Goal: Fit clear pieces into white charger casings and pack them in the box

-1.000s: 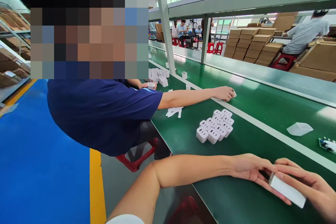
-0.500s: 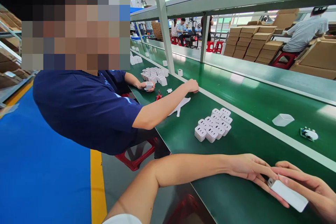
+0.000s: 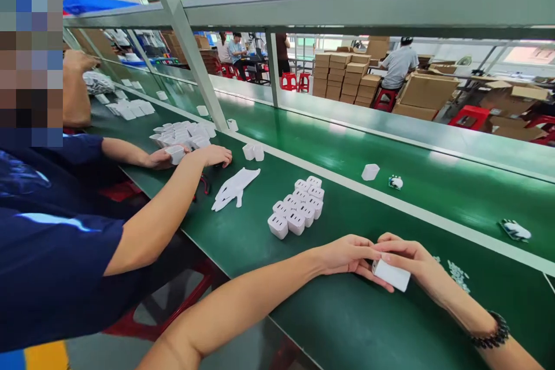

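Over the green bench, a white charger housing (image 3: pixel 393 276) lies between my two hands. My left hand (image 3: pixel 349 255) has its fingers closed around the slotted end at the left. My right hand (image 3: pixel 405 255) presses the top and far side of the same housing, partly covering it. To the left of my hands stands a close group of white chargers (image 3: pixel 296 221) with slots facing up. Several small pale parts (image 3: pixel 458 275) lie scattered just beyond my right wrist, partly hidden by it.
A white casing (image 3: pixel 370 171) and circuit boards (image 3: pixel 395 182) (image 3: pixel 515 230) sit on the belt beyond the white strip. A white glove (image 3: pixel 236 188) lies left. A co-worker at the left holds a white casing (image 3: pixel 176 154); more casings (image 3: pixel 184 134) are behind. A metal post (image 3: pixel 191 52) rises from the bench.
The view has swung right, bringing my right wrist and the small parts into sight. My hands keep hold of the charger housing. Two white pieces now show near the co-worker's reaching hand.
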Motion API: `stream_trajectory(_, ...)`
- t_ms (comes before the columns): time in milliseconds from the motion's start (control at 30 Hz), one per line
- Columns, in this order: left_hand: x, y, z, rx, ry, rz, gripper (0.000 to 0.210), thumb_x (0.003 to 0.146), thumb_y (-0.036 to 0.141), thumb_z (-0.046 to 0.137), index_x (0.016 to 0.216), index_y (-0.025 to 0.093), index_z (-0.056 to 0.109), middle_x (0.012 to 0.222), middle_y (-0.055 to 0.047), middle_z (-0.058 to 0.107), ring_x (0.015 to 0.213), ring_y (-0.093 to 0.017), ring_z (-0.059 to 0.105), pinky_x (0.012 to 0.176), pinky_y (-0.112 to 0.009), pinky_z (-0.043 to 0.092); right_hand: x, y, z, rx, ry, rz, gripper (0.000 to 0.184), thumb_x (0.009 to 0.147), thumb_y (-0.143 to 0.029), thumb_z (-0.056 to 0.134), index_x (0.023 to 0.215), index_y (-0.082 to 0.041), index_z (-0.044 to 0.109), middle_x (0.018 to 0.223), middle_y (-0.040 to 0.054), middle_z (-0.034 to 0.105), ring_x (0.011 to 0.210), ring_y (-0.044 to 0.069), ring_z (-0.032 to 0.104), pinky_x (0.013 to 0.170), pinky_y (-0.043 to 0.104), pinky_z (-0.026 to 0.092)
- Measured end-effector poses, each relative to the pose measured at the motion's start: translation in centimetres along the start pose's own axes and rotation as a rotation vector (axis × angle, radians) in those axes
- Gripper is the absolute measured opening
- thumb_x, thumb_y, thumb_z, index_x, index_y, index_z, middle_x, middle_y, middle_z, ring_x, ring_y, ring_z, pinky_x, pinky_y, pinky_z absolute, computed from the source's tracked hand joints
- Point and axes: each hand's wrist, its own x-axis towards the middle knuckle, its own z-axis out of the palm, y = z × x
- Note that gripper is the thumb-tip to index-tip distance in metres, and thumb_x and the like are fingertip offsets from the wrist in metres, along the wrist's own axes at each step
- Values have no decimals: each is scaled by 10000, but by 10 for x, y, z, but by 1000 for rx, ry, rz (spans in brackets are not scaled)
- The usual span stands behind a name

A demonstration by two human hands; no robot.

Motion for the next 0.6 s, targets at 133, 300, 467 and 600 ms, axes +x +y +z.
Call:
stream_trajectory(133,1,0,-1,17,7,-17,460,771,384,767,1096,87,632,1052,-132,685,774,-213,736,1110,-615,385,2,5,-2,15,-55,6,279,838,-445,711,1009,-238,787,1055,55,517,875,190,559,715,288,464)
stream_trajectory(300,0,-1,-1,41,26,10,446,745,424,783,989,116,572,948,-98,686,762,-236,735,967,-608,513,2,3,0,32,-36,-6,273,812,-442,741,964,-220,790,1026,50,523,875,187,547,724,292,444)
stream_trajectory(467,2,-5,-1,74,62,29,435,736,438,773,920,131,525,858,-84,688,715,-220,727,803,-452,585,4,0,5,71,-9,-3,275,768,-446,777,883,-197,785,975,43,531,805,166,550,677,286,434)
stream_trajectory(600,4,-5,1,109,100,17,408,739,404,756,937,128,529,806,-88,695,673,-209,723,715,-352,571,5,-1,6,80,-4,-3,277,748,-446,792,867,-196,786,957,36,526,776,152,550,650,277,429)
